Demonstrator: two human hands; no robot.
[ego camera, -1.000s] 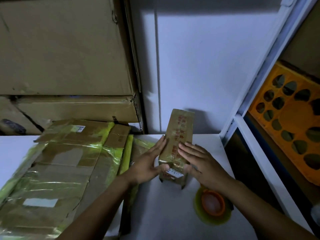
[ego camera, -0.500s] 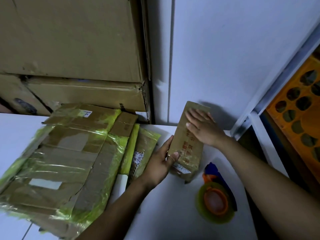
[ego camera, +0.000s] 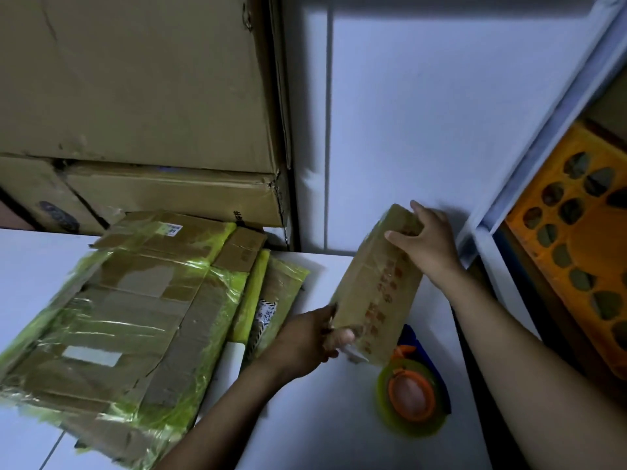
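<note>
A small brown cardboard box (ego camera: 376, 286) with red print and a shiny tape wrap is held tilted over the white table (ego camera: 322, 418). My left hand (ego camera: 305, 337) grips its near lower corner, thumb on the front face. My right hand (ego camera: 424, 242) holds the far upper end, fingers curled over the top edge. A white label at the box's near bottom edge is partly hidden by my left thumb.
A roll of yellow-green tape (ego camera: 412, 398) with an orange core lies just below the box, a dark blue thing under it. Flattened cartons wrapped in yellow-green tape (ego camera: 125, 330) fill the left. Big cardboard boxes (ego camera: 135, 96) stack behind. An orange crate (ego camera: 576, 239) sits on the right.
My right hand slid from the box's near face up to its far end. The box has tipped to the right and lifted off the table. My left hand moved down to its near corner.
</note>
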